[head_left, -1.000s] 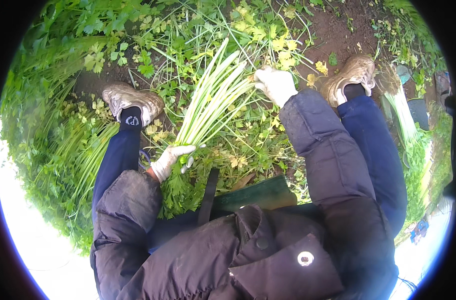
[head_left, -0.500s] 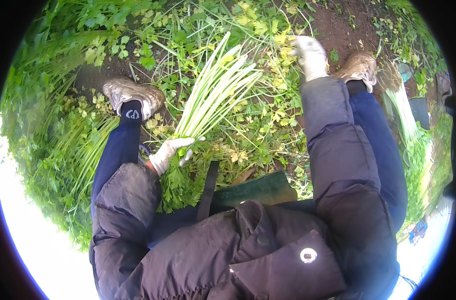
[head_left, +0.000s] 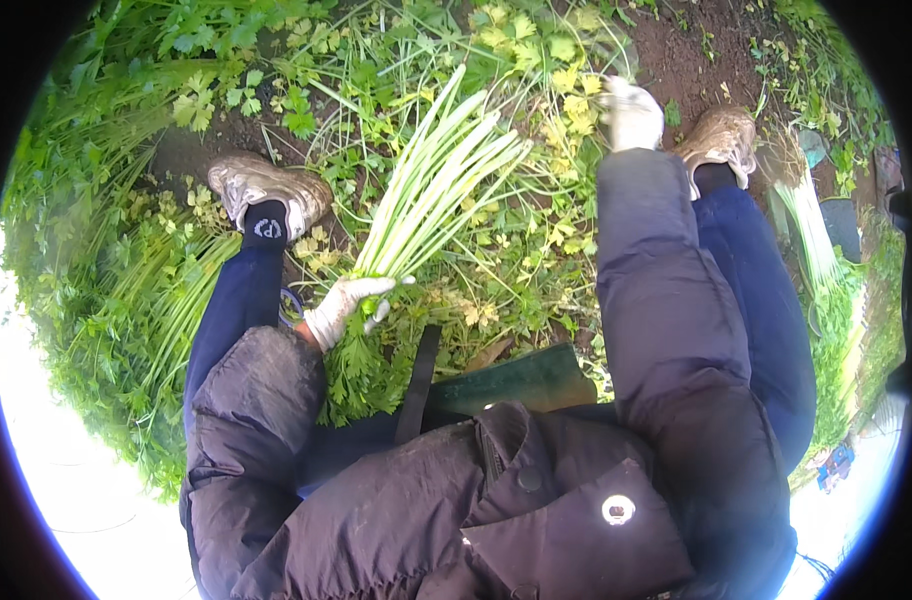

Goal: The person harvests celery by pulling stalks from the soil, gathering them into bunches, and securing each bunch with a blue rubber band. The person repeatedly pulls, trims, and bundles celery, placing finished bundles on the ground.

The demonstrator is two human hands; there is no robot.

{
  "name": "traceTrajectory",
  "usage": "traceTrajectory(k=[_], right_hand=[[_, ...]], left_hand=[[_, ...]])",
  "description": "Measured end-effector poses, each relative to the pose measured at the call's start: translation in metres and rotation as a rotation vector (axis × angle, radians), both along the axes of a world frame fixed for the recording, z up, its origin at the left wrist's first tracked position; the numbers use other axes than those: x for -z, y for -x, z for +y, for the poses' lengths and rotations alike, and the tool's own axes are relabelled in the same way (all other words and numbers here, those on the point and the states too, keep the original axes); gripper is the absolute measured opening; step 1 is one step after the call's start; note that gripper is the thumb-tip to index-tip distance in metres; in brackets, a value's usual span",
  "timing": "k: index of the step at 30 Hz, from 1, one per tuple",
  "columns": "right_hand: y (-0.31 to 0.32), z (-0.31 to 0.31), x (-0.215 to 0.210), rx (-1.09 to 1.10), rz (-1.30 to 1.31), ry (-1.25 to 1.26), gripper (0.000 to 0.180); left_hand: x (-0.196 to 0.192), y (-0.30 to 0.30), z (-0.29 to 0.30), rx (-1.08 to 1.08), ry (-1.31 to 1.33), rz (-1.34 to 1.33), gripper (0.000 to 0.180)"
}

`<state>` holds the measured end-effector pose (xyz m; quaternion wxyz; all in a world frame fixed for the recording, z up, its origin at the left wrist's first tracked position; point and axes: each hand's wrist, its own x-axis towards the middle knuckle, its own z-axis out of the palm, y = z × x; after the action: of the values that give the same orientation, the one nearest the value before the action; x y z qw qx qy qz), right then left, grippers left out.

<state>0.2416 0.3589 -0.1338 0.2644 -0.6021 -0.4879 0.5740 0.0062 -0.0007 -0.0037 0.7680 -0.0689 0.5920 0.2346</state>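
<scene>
My left hand (head_left: 344,308), in a white glove, grips a bunch of leafy greens with long pale stalks (head_left: 438,180); the stalks point up and away from me, and the dark leaves hang below the hand. My right hand (head_left: 628,112), also gloved, is stretched forward among yellow-green plants on the ground next to my right shoe (head_left: 721,138). Whether it holds anything cannot be made out. My left shoe (head_left: 266,186) stands on the soil at the left.
Leafy plants cover the ground all around. Another bundle of pale stalks (head_left: 808,232) lies at the right beside dark objects. Bare brown soil (head_left: 691,55) shows at the top right. A dark green flat thing (head_left: 521,380) sits at my waist.
My right hand has let go of the stalk tips and reached forward and right, down toward the ground plants. The left hand keeps its grip on the bunch.
</scene>
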Motion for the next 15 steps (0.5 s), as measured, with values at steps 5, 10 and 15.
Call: traceTrajectory(k=[5, 10, 15], right_hand=[[0.010, -0.053, -0.020, -0.594, -0.257, -0.669, 0.033], [0.035, -0.127, -0.015, -0.973, -0.466, -0.741, 0.028], [0.036, -0.141, -0.002, -1.017, -0.417, -0.794, 0.027]], left_hand=[[0.002, -0.002, 0.003, 0.003, 0.012, -0.009, 0.047], [-0.001, -0.003, 0.003, -0.029, 0.055, -0.001, 0.049], [-0.001, -0.002, 0.003, -0.005, 0.052, -0.050, 0.048]])
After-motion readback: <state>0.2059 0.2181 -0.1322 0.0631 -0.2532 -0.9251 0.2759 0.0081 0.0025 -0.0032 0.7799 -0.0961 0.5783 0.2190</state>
